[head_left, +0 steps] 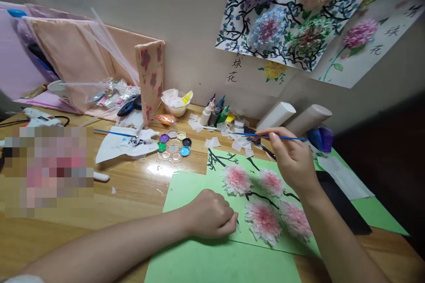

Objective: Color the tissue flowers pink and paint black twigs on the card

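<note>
My right hand [295,163] grips a slim blue paintbrush [244,134], held nearly level above the far edge of the green paper. My left hand [212,214] is closed in a fist and rests on the left part of that paper. Between my hands lies a green sheet [229,230] with black painted branches [217,159]. Several pink and white paper flowers [264,222] stand out from it. Left of the sheet is a flower-shaped paint palette [173,147] with purple, green, black, blue and pale wells.
A second blue brush [114,132] lies on a stained tissue [126,145]. Paint bottles [214,114], paper scraps [212,142] and a white roll [277,115] line the back. Beside a pink fabric board [151,79] stands a bowl [175,106]. A black sheet [345,203] lies right.
</note>
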A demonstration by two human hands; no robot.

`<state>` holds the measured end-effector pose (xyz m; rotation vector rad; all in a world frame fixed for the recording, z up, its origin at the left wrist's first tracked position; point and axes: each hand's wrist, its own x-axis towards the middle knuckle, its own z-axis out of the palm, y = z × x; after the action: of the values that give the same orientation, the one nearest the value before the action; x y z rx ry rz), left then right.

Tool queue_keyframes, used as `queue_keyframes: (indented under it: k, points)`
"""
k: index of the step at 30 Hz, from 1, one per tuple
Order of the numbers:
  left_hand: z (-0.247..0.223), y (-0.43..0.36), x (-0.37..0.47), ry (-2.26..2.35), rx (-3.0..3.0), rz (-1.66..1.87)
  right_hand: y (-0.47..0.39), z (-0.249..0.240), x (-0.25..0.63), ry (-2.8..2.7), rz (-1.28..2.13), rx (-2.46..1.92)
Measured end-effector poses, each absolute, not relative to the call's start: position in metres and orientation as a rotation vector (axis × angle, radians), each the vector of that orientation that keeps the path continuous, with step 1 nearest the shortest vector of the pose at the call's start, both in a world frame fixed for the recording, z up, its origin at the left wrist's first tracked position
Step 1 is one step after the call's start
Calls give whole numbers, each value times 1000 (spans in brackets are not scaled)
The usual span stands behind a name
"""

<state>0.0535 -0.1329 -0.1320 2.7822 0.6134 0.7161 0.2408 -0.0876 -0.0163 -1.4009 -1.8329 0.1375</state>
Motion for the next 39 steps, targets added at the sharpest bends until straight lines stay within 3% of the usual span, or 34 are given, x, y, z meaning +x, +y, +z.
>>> queue_keyframes:
  k: [10,39]
  points:
    - [-128,-132,54,619,2795,695,-104,-52,266,-1893,111,-1490]
    - [-125,-132,55,584,2784,674,-100,-66,264,-1954,210,-1515]
